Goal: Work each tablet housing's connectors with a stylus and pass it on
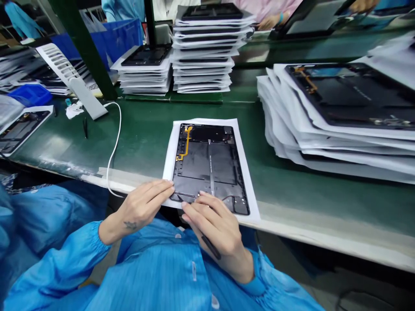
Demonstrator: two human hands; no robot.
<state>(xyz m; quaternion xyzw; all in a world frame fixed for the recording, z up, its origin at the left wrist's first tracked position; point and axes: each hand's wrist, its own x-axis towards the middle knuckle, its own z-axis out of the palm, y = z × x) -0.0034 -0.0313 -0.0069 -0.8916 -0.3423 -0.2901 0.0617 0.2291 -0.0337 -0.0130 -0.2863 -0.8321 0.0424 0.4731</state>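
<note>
A black tablet back shell (223, 164) with an orange flex cable (186, 147) lies on a white paper sheet (243, 138) at the bench's front edge. My left hand (142, 207) rests with outstretched fingers on the shell's near-left corner, holding nothing visible. At the near edge, my right hand (217, 224) has its fingers bent over the shell. A slim black tool (210, 247), which looks like tweezers, sticks out under its palm. The tool's middle is hidden by the fingers. A thin grey strip (211, 168) runs down the shell's middle.
Paper-interleaved shells form a large stack (285, 125) at right and a tall stack (204, 60) at the back, beside a lower one (145, 73). To the left are a white stand (78, 86), a white cable (115, 147) and black tweezers (84, 128). A blue sleeve (55, 207) is close at left.
</note>
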